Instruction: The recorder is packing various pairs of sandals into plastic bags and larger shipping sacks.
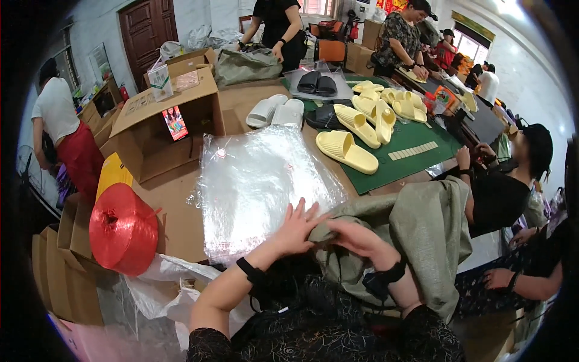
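Two hands are laid on the mouth of a grey-green woven sack (422, 235) at the table's near edge. The left hand (297, 229) is spread flat, fingers open, beside clear plastic bags (259, 175). The right hand (356, 236) is loosely curled on the fabric; its grip cannot be made out.

Pale yellow slippers (347, 151) sit on a green mat (416, 145), white slippers (276, 110) just behind, red twine spool (122, 228) by the boxes (163, 114).
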### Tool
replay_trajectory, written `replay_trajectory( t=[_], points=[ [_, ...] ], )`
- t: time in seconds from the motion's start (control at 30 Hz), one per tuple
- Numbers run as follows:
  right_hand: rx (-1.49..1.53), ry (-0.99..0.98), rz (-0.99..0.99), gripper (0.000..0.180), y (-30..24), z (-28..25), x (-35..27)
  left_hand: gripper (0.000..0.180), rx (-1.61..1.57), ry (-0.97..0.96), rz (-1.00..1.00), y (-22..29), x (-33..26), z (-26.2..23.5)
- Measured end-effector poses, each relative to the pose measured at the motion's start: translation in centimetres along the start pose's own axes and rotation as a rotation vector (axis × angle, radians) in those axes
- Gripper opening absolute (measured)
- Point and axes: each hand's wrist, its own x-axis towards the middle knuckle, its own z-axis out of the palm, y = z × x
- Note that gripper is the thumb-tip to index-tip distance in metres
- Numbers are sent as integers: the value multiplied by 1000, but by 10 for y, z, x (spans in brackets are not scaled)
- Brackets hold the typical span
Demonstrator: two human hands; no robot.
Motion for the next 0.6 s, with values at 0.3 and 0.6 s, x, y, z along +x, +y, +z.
replay_trajectory(
  t=[0.3, 0.6],
  points=[
    [-771, 615, -525, 39, -120, -22, 68, 80, 180, 79, 18, -14, -7, 21],
    [-1302, 1034, -417, 46, -76, -138, 214, 76, 190, 21, -17, -8, -4, 25]
  ],
)
